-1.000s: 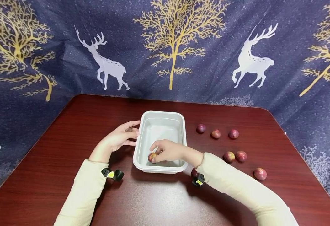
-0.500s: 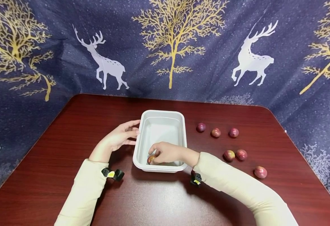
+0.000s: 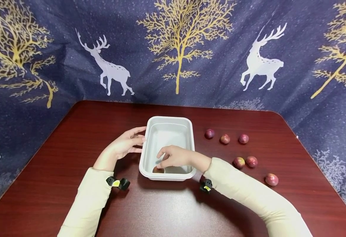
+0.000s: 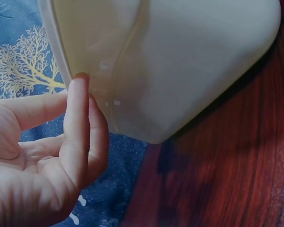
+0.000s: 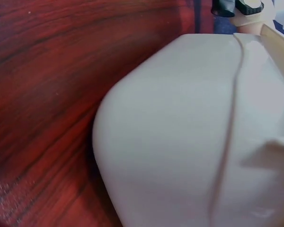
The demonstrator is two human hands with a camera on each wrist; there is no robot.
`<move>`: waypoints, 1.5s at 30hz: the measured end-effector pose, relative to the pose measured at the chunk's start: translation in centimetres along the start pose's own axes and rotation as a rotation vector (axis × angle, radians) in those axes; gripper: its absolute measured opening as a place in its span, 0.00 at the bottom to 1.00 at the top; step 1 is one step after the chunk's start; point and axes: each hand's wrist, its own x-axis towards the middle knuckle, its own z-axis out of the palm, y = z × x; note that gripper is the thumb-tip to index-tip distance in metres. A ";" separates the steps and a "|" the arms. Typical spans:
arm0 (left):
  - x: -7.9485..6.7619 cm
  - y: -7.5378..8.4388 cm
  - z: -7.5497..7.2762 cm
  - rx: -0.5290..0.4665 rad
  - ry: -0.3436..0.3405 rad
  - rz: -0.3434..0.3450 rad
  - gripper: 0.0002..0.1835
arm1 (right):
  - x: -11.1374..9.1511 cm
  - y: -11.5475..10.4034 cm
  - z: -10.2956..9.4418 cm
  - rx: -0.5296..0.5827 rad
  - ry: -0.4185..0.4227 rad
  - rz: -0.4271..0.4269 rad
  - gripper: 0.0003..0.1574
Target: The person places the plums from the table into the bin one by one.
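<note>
A pale grey plastic bin (image 3: 167, 176) stands on the table. In the head view, my left hand (image 3: 128, 141) touches its left side, and in the left wrist view the fingertips rest on the outer wall just under the rim. My right hand (image 3: 174, 156) is inside the bin near its front end, with thumb and fingers parted. Just below the thumb lies a reddish-brown plum (image 3: 158, 170), partly hidden by the thumb and the front wall. The right wrist view shows the bin's outer wall (image 5: 170, 118); the hand itself is hidden there.
To the right of the bin, several red and purple plums lie scattered on the dark red table (image 3: 125, 214), among them a purple one (image 3: 210, 133) and a red one (image 3: 271, 179). Another plum (image 3: 202, 179) shows partly beside the right wrist camera. A blue patterned cloth (image 3: 208, 82) hangs behind.
My right thumb and fingers have come off the plum and lifted slightly; the plum lies lower, by the bin's front wall. My left hand has stayed at the bin's side.
</note>
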 end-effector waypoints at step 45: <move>-0.2 0.0 0.2 -0.005 -0.004 0.001 0.32 | -9.7 1.4 -4.9 0.106 0.302 -0.163 0.22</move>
